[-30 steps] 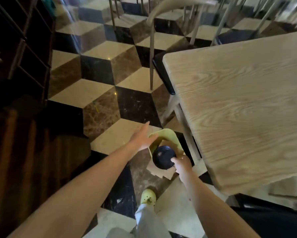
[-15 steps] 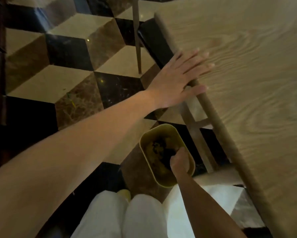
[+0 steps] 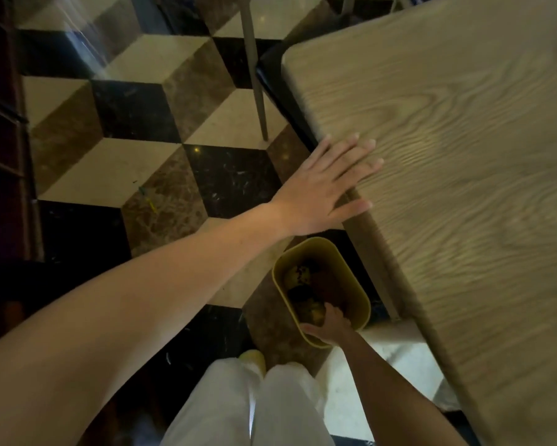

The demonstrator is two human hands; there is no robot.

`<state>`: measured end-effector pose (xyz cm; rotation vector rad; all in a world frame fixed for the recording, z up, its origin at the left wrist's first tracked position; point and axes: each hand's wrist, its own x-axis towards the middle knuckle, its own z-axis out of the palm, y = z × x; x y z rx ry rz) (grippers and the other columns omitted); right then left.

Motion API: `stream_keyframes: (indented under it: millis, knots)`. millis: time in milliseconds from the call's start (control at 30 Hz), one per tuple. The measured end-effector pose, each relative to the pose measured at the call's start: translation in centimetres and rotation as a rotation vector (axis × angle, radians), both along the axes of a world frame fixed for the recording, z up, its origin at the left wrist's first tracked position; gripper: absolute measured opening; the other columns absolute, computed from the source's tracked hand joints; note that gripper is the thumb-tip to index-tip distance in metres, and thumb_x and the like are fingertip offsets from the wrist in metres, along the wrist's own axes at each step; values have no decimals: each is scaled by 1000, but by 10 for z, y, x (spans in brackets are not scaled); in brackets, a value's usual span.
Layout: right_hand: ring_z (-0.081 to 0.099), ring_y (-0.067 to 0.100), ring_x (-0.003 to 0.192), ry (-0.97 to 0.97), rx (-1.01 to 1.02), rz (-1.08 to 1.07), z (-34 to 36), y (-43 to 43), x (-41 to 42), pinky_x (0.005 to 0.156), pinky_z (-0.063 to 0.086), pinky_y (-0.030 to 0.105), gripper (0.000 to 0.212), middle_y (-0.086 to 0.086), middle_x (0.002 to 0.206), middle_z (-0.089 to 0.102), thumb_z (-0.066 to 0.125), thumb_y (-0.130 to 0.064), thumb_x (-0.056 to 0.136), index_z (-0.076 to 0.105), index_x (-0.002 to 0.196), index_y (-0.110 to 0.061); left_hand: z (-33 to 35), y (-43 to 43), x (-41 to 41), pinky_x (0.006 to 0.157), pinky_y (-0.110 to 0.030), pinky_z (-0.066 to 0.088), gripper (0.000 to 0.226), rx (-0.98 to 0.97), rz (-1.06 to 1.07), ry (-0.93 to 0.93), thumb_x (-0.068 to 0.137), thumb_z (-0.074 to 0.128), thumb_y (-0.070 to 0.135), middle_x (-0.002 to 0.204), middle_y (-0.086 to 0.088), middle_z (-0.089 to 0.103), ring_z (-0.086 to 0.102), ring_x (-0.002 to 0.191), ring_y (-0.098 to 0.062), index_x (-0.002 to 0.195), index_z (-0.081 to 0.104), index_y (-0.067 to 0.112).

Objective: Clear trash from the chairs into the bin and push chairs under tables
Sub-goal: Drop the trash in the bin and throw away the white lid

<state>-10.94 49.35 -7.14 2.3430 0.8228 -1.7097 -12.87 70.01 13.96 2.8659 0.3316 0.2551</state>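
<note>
A small yellow bin point(image 3: 351, 275) stands on the floor beside the wooden table point(image 3: 464, 156), with dark and brown trash inside it. My right hand point(image 3: 330, 326) grips the bin's near rim, thumb outside and fingers inside. My left hand point(image 3: 332, 181) lies flat, fingers spread, on the table's left edge and holds nothing. A dark chair seat point(image 3: 267, 72) shows under the table's far corner, with one pale chair leg point(image 3: 254, 69) standing on the floor.
The floor is a cube-pattern of black, brown and cream tiles point(image 3: 135, 162). Dark wooden shelving point(image 3: 0, 123) runs along the left. My white trousers point(image 3: 254, 407) and a yellow shoe point(image 3: 253, 357) are below.
My left hand rose from beside the bin onto the table edge. My right hand dropped the dark cup and paper into the bin and now grips its rim. The view tilted down.
</note>
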Motion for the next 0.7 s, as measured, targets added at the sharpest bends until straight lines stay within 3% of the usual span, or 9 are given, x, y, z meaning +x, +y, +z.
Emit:
stream_keyframes:
  millis: [133, 333, 533, 600, 700]
  knots:
    - [9, 38, 146, 26, -26, 62, 63, 19, 10, 117, 19, 53, 111, 10, 161, 2, 50, -77, 72, 1, 152, -17, 30, 10, -3, 119, -37, -13, 67, 4, -75, 301, 97, 21, 55, 163, -1, -4, -11, 149, -18, 153, 3, 24]
    - [24, 37, 141, 10, -103, 151, 151, 72, 18, 113, 26, 51, 95, 12, 157, 17, 41, -73, 81, 9, 152, -18, 59, 33, 1, 119, -33, -12, 63, -76, -206, 521, 100, 22, 51, 162, 3, -12, -17, 148, -14, 153, -2, 27]
    - [33, 34, 137, 88, -179, 185, 200, 141, 11, 109, 29, 44, 74, 15, 151, 32, 34, -58, 94, 22, 149, -10, 78, 86, -10, 121, -32, 1, 57, -88, -422, 552, 100, 32, 44, 162, 5, 6, -3, 149, -11, 152, 15, 26]
    - [36, 32, 136, 143, -186, 120, 209, 175, 7, 107, 33, 43, 70, 11, 150, 35, 41, -52, 94, 25, 148, -10, 86, 125, -25, 119, -30, 10, 54, -91, -381, 536, 99, 38, 44, 160, 6, 19, 12, 148, -10, 149, 28, 27]
    - [42, 30, 133, 194, -207, 19, 223, 235, 7, 98, 42, 42, 73, 9, 148, 40, 49, -55, 88, 29, 146, -17, 96, 195, -42, 119, -35, 24, 51, -19, -312, 675, 98, 40, 44, 155, 3, 35, 29, 144, -14, 145, 38, 25]
